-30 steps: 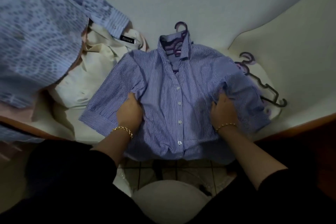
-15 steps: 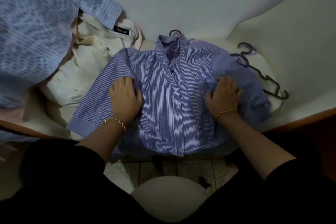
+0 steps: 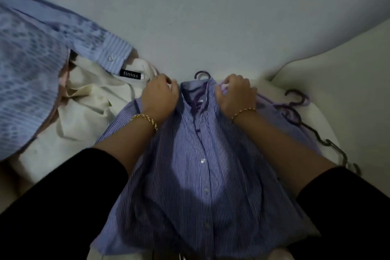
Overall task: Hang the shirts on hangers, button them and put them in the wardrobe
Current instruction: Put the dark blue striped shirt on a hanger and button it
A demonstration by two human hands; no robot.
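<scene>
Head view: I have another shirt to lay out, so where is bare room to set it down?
Bare room is on the right: the cream surface beyond the spare hangers, up to the grey wall. The striped shirt fills the middle; the left is crowded with a cream shirt and blue shirts.

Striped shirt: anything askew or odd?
Slightly. The striped shirt gapes open at the collar, showing the purple hanger inside, while buttons lower down look fastened. Left hand and right hand grip its shoulders, bunching the fabric. No damage visible.
</scene>
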